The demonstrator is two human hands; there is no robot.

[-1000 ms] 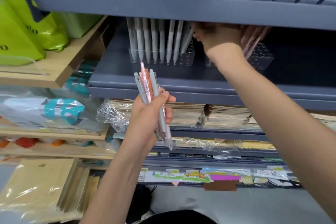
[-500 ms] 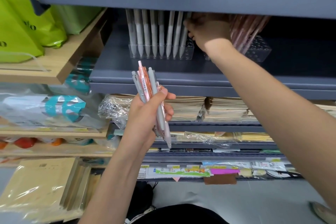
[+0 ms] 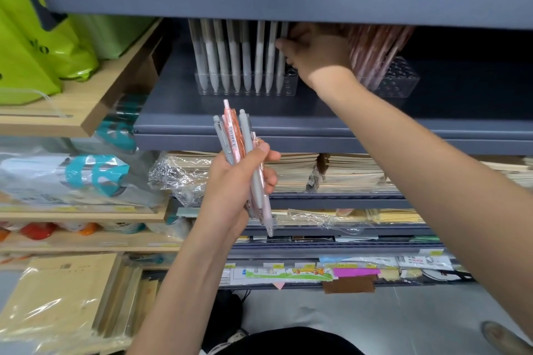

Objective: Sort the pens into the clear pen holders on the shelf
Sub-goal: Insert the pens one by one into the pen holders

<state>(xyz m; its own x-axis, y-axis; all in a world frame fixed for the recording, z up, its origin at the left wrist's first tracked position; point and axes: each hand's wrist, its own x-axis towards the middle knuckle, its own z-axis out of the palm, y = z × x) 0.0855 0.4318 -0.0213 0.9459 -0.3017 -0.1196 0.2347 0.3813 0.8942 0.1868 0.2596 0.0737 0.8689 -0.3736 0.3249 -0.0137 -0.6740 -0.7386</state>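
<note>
Carefully, the right hand (image 3: pixel 317 57) is aligning a pinched grey pen (image 3: pixel 280 72) upright over the clear holder (image 3: pixel 290 87), the left hand (image 3: pixel 230 196) clutching the spare pens (image 3: pixel 245 141).

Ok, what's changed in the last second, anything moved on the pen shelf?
The right hand slid left from beside the pink pens to the right end of the grey pens, now touching the last one; the grey pens that leaned there now stand upright. Grip unclear. The left hand still holds its mixed bundle of pens.
</note>
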